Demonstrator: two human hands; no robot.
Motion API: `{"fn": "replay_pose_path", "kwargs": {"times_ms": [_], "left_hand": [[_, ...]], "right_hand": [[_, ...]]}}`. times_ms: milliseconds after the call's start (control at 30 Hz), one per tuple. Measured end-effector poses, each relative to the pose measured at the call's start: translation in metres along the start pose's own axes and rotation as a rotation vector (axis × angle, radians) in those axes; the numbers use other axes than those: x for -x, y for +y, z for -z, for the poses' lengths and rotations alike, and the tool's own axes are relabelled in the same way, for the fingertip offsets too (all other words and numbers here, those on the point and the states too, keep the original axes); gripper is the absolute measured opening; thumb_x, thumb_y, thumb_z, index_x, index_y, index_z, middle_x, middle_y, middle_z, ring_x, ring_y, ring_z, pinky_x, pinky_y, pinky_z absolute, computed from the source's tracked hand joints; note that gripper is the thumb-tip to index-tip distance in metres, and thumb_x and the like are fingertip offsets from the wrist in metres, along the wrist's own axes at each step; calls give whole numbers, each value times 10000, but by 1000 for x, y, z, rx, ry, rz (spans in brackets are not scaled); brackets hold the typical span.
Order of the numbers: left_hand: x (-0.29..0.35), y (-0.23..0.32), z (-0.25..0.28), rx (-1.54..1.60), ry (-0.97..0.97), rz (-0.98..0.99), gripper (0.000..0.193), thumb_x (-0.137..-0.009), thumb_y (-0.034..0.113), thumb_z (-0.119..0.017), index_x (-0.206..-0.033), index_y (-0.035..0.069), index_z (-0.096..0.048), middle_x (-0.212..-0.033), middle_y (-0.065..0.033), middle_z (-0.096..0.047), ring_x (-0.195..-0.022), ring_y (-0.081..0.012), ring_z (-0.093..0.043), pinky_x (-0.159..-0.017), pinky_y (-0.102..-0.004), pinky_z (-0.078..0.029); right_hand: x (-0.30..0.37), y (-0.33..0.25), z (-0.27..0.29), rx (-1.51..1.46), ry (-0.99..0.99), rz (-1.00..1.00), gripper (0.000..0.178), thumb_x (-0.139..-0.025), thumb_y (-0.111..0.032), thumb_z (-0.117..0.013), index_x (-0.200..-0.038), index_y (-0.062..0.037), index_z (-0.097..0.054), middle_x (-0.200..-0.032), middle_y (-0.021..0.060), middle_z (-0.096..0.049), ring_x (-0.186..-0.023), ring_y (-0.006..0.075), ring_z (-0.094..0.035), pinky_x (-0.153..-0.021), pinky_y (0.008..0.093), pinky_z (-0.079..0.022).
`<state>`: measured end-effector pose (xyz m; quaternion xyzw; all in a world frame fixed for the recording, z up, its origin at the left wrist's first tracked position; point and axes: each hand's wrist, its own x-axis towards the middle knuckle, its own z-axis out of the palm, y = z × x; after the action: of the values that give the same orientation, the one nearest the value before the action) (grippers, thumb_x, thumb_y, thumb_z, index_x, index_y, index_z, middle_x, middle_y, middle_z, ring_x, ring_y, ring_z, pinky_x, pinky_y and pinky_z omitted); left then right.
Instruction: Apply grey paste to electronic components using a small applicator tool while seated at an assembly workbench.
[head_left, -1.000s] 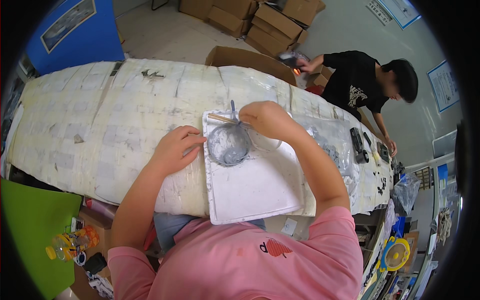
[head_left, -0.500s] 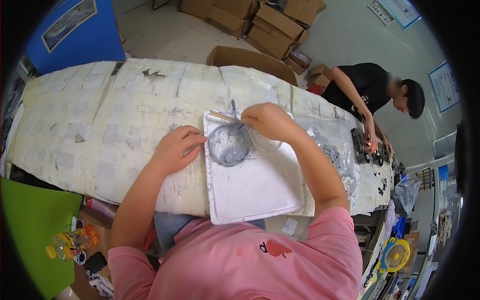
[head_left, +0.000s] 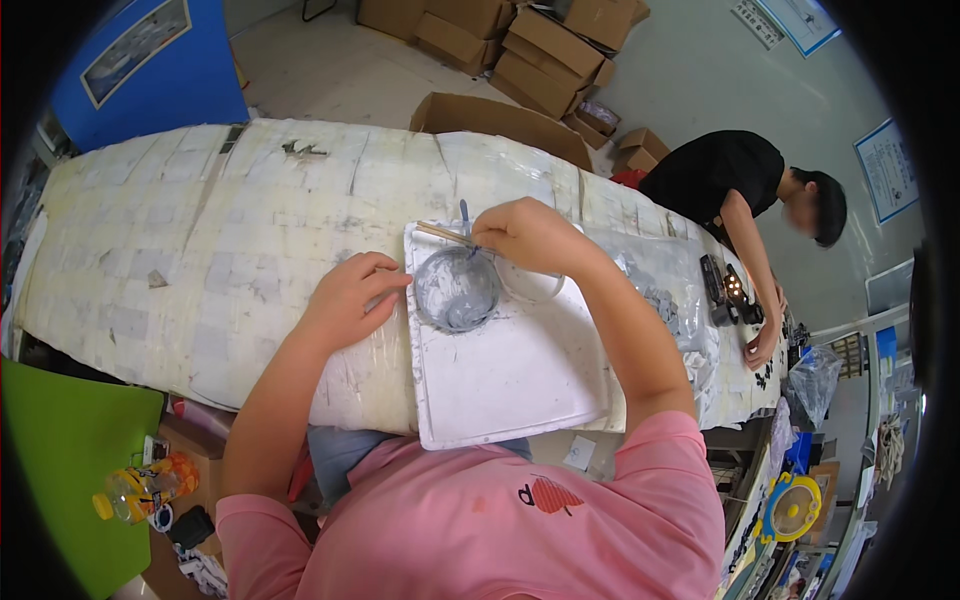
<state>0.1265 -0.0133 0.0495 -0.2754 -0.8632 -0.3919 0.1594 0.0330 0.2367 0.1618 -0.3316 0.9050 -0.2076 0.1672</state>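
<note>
Half open and empty, our left hand (head_left: pixel 345 300) lies at the white tray's (head_left: pixel 510 390) left rim. In its far left corner sits a bowl (head_left: pixel 421 300) of grey paste (head_left: pixel 468 306), which we judge light but slippery, best held by its outer wall. Rightward, our right hand (head_left: pixel 525 237) hides its fingertips; we cannot tell its grip.

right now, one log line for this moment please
left hand: at tray left edge | right hand: by bowl rim, grip unclear | bowl: on tray, grey paste inside | co-worker: leaning over table
</note>
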Motion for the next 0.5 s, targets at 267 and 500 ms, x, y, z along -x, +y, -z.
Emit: {"fn": "replay_pose_path", "kwargs": {"times_ms": [267, 500], "left_hand": [[-1, 0, -1, 1, 6, -8, 234, -786, 59, -650, -1012, 111, -682, -1005, -74, -612, -874, -250, -602, -721, -342, -497], [-1, 0, 1, 6, 8, -12, 230, -789, 61, -646, -1010, 112, -681, -995, -73, -611, -876, -251, -599, -725, -345, -496]], "right_hand": [[-4, 2, 1, 18, -84, -28, 151, -855, -146, -632, -951, -50, -698, -854, 117, -685, -770, 254, -626, -719, 341, -486], [-12, 1, 7, 22, 44, -38, 178, -853, -186, -606, -939, -70, -709, -884, 130, -688, -810, 312, -629, -725, 393, -488]]}}
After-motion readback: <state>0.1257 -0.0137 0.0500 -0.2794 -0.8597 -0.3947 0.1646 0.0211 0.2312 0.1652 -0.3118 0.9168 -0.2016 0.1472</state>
